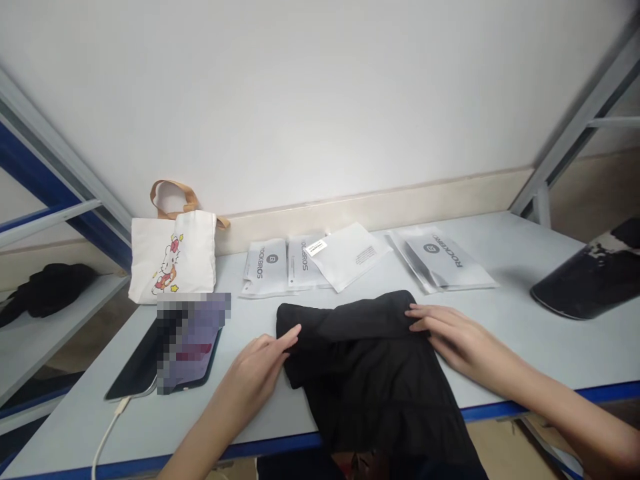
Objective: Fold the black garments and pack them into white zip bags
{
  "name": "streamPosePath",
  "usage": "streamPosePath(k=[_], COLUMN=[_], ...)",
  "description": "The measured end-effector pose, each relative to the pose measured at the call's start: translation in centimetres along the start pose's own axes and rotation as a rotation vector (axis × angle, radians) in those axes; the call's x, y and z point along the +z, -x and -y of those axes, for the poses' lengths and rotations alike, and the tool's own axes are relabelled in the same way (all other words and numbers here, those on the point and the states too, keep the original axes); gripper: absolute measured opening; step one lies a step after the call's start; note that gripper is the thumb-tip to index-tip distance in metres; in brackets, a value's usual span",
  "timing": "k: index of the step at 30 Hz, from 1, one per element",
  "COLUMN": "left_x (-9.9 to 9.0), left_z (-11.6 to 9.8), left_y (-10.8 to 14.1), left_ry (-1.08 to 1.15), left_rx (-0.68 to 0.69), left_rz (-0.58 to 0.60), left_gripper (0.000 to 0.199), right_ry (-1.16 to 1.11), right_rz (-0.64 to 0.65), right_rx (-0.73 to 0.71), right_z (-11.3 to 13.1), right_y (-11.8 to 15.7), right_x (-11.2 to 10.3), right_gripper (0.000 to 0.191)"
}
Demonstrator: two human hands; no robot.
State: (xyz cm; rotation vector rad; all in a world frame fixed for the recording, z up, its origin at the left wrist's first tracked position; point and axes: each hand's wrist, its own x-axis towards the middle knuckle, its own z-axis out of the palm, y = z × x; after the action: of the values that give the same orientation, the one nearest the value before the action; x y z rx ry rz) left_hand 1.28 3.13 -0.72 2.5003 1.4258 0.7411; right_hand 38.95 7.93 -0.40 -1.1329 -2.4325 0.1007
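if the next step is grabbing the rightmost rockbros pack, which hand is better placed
Probably the right hand: it is at the right edge of the black cloth, with the rightmost ROCKBROS pack just beyond it. The left hand is at the cloth's opposite edge, farther from that pack.

Slim, bare forearms taper to narrow wrists; each grip has slender fingers.

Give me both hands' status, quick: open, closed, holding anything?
Left hand: fingers at the left edge of the black fabric; whether it grips cannot be told.
Right hand: fingertips at the fabric's right edge; grip cannot be told either.
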Motion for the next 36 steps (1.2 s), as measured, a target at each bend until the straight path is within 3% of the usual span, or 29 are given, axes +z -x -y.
streamPosePath(k=[6,10,18,23,36], left_x=[-0.7,0.2,1.6,1.8,1.7], left_z=[-0.5,-0.2,0.0,-0.7,-1.1], left_y=[-1.0,-1.3,0.2,0.1,0.3], left_ry=[-0.156,-0.183,-0.195,-0.193,-0.269], left_rx=[0.025,0.055,-0.037,-0.142,-0.12], left_rz=[-0.085,-0.096,-0.175,-0.248,-0.231], left_gripper=[0.049,0.047,0.042,0.038,0.045], right_ry=[0.104,0.13,0.083,0.1,0.095], right_rz=[0.047,0.056,0.076,0.064,0.05], right_rx=[0.026,0.097,0.235,0.223,0.211], right_z=[-0.1,0.4,1.0,0.8,0.7], right_y=[-0.3,-0.8,-0.5,-0.2,-0.3], right_x=[0.4,0.5,1.0,1.1,1.3], right_gripper=[0.028,0.032,0.041,0.041,0.044])
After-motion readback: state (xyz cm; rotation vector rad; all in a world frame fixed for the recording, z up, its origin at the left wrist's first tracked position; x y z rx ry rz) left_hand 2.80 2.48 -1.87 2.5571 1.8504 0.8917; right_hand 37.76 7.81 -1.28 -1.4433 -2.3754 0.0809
